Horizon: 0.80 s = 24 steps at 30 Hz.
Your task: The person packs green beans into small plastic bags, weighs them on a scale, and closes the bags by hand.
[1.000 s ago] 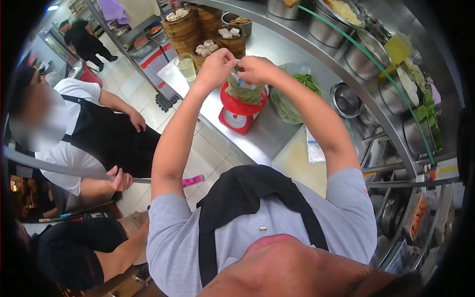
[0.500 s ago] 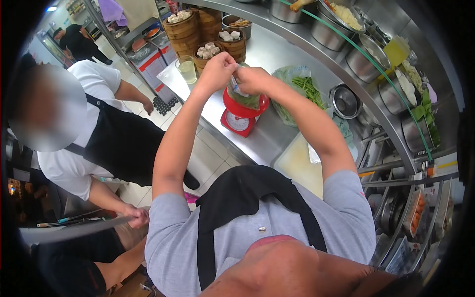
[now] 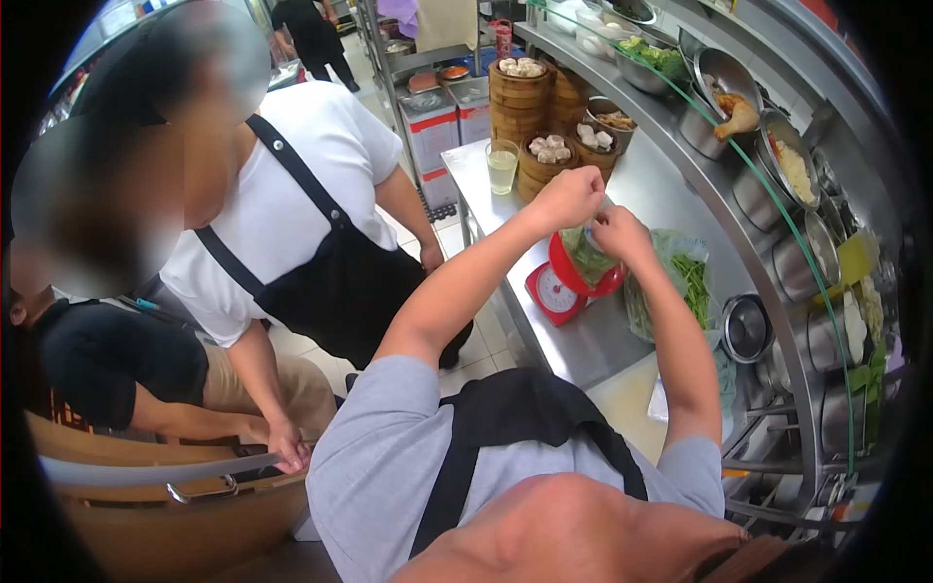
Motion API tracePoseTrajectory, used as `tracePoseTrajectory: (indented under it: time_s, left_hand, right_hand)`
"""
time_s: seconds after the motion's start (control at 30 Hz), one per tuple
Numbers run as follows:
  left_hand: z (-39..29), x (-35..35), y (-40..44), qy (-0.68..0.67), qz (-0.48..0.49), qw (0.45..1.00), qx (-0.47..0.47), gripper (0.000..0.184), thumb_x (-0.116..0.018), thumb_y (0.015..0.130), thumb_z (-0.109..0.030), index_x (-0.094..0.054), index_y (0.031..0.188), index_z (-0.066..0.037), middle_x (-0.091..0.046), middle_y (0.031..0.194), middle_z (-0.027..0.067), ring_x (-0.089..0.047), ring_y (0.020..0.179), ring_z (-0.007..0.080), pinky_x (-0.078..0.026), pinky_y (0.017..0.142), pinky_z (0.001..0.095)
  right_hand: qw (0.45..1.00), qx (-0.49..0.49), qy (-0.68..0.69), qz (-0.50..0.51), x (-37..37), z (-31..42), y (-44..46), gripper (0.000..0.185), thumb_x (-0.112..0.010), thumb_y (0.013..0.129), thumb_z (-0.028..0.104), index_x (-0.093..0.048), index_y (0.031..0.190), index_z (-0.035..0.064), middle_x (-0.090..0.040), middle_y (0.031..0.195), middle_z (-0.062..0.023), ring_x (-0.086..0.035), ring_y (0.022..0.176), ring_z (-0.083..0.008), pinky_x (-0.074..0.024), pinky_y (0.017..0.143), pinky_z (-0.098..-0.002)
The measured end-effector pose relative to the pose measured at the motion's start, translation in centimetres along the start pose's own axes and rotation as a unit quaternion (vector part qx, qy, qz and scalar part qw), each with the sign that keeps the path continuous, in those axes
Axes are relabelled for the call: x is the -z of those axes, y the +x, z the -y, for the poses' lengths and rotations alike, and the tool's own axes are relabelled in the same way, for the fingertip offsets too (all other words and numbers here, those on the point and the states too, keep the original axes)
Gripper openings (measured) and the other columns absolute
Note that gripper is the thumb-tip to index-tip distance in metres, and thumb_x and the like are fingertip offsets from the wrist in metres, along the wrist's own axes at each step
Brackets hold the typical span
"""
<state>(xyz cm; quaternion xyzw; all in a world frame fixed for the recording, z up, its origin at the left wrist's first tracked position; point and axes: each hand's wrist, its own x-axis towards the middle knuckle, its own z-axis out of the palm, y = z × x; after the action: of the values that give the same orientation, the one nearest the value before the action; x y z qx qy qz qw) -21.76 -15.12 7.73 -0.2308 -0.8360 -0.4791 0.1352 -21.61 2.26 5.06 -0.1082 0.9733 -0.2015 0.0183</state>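
Note:
A clear plastic bag of green leaves (image 3: 587,258) rests in the red pan (image 3: 610,284) of a red kitchen scale (image 3: 557,294). My right hand (image 3: 620,236) is closed in a pinch on the bag's gathered top. Up and to the left of it, my left hand (image 3: 573,197) is closed in a fist; a thin pale bit shows between the two hands, but what the left fingers grip is hidden. Just right of the scale lies a larger open plastic bag with green stalks (image 3: 692,287).
Bamboo steamers (image 3: 518,102) with dumplings and a glass of pale liquid (image 3: 501,167) stand at the table's far end. A metal bowl (image 3: 746,327) and cutting board (image 3: 627,403) lie nearer. Food bowls line the right shelf. A person in a black apron (image 3: 340,282) stands at left.
My view has swung left, so the table appears further right. My hands have drawn apart, the left one up and away from the bag. The bag stays on the scale.

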Motion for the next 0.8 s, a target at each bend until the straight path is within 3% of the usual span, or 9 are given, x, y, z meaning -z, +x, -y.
tracePoseTrajectory:
  time_s: [0.13, 0.33, 0.47, 0.5, 0.57, 0.67, 0.73, 0.77, 0.8]
  left_hand:
    - [-0.1, -0.7, -0.4, 0.014, 0.025, 0.999, 0.038, 0.012, -0.066, 0.089, -0.011, -0.066, 0.091, 0.001, -0.071, 0.082, 0.0153, -0.071, 0.079, 0.0275, -0.055, 0.073, 0.0395]
    - [0.2, -1.7, 1.1, 0.053, -0.028, 0.998, -0.029, 0.013, -0.068, 0.086, -0.015, -0.069, 0.091, -0.003, -0.07, 0.088, 0.0153, -0.07, 0.084, 0.0274, -0.055, 0.077, 0.0392]
    - [2.9, -0.1, 2.2, 0.08, -0.017, 0.997, -0.004, 0.015, -0.07, 0.087, -0.014, -0.071, 0.093, -0.001, -0.071, 0.081, 0.0119, -0.069, 0.074, 0.023, -0.055, 0.071, 0.0361]
    - [1.7, 0.5, 1.9, 0.078, 0.017, 0.996, 0.047, 0.015, -0.07, 0.088, -0.013, -0.071, 0.093, 0.0, -0.07, 0.081, 0.0124, -0.068, 0.074, 0.0217, -0.054, 0.071, 0.0355]
    - [0.5, 1.1, 1.9, 0.082, 0.024, 0.996, 0.028, 0.015, -0.07, 0.088, -0.013, -0.071, 0.094, 0.0, -0.07, 0.08, 0.0119, -0.067, 0.074, 0.0213, -0.054, 0.07, 0.0354]
    - [-1.4, 2.0, 3.7, 0.104, -0.01, 0.994, -0.019, 0.016, -0.071, 0.088, -0.014, -0.07, 0.094, 0.001, -0.069, 0.079, 0.0108, -0.065, 0.074, 0.0202, -0.053, 0.069, 0.0352]
    - [-1.2, 2.0, 3.9, 0.114, 0.049, 0.992, 0.007, 0.017, -0.071, 0.088, -0.014, -0.07, 0.096, 0.002, -0.069, 0.079, 0.0112, -0.065, 0.074, 0.0204, -0.053, 0.069, 0.0354]
    - [-1.2, 1.9, 3.8, 0.124, 0.061, 0.99, 0.014, 0.017, -0.067, 0.088, -0.015, -0.071, 0.093, 0.001, -0.073, 0.084, 0.0172, -0.071, 0.08, 0.0305, -0.056, 0.076, 0.0414]
    - [-1.5, 2.2, 4.5, 0.128, 0.064, 0.99, 0.006, 0.017, -0.067, 0.088, -0.015, -0.071, 0.093, 0.001, -0.073, 0.084, 0.0172, -0.071, 0.08, 0.0305, -0.056, 0.076, 0.0414]
  right_hand:
    - [0.989, -0.021, 0.107, 0.104, 0.4, -1.6, 1.3, 0.03, -0.066, 0.088, 0.03, -0.077, 0.105, 0.0073, -0.076, 0.104, -0.0192, -0.073, 0.1, -0.0366, -0.0566, 0.088, -0.0449]
    - [0.995, 0.073, -0.059, -0.015, 0.9, -0.1, -0.7, 0.025, -0.066, 0.083, 0.021, -0.076, 0.1, 0.0051, -0.075, 0.093, -0.0208, -0.074, 0.092, -0.0357, -0.0563, 0.082, -0.0469]
    - [0.965, 0.081, 0.16, 0.191, 6.7, -2.4, -1.7, 0.024, -0.068, 0.087, 0.025, -0.073, 0.093, 0.0021, -0.072, 0.079, -0.0154, -0.069, 0.073, -0.0267, -0.0537, 0.07, -0.0435]
    - [0.966, 0.07, 0.16, 0.192, 6.8, -2.6, -2.7, 0.024, -0.068, 0.087, 0.025, -0.073, 0.093, 0.0021, -0.072, 0.079, -0.0154, -0.069, 0.073, -0.0267, -0.0537, 0.07, -0.0435]
    - [0.964, 0.133, -0.149, 0.173, 6.8, -1.9, -4.5, 0.028, -0.067, 0.09, 0.031, -0.076, 0.099, 0.0056, -0.074, 0.083, -0.0137, -0.07, 0.075, -0.0263, -0.0542, 0.071, -0.0416]
    - [0.991, 0.087, 0.076, 0.062, 8.4, -3.1, -4.1, 0.027, -0.068, 0.092, 0.031, -0.075, 0.097, 0.0052, -0.073, 0.081, -0.0132, -0.07, 0.073, -0.0262, -0.053, 0.07, -0.0399]
    - [0.991, 0.089, 0.076, 0.058, 8.5, -3.2, -4.7, 0.027, -0.068, 0.093, 0.032, -0.074, 0.095, 0.0052, -0.072, 0.081, -0.0138, -0.069, 0.073, -0.0271, -0.0529, 0.07, -0.0405]
    - [0.991, 0.093, 0.077, 0.053, 8.4, -3.1, -5.2, 0.028, -0.068, 0.093, 0.032, -0.074, 0.094, 0.0052, -0.072, 0.081, -0.0143, -0.069, 0.073, -0.028, -0.0528, 0.07, -0.0411]
    - [0.991, 0.101, 0.074, 0.04, 9.0, -3.0, -4.9, 0.028, -0.068, 0.093, 0.033, -0.073, 0.092, 0.0052, -0.071, 0.08, -0.0149, -0.069, 0.073, -0.0289, -0.0526, 0.07, -0.0416]
